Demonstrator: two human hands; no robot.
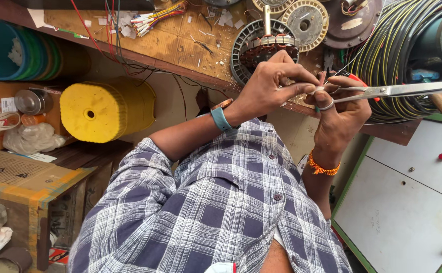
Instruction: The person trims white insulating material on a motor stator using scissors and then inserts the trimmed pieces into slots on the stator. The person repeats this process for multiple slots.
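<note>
Presently: both hands work a small pale piece at fingertip level.
Left hand (271, 88) pinches it; right hand (340, 114) grips scissors (398, 91), blades beside it, cut not visibly made; wound stator (261, 48) beyond.

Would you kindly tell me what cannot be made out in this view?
Head view only:
- the pale piece: too small, covered by left hand fingers.
- the scissors tips, held by right hand: cut off at right edge.
- the stator: partly behind left hand.
</note>
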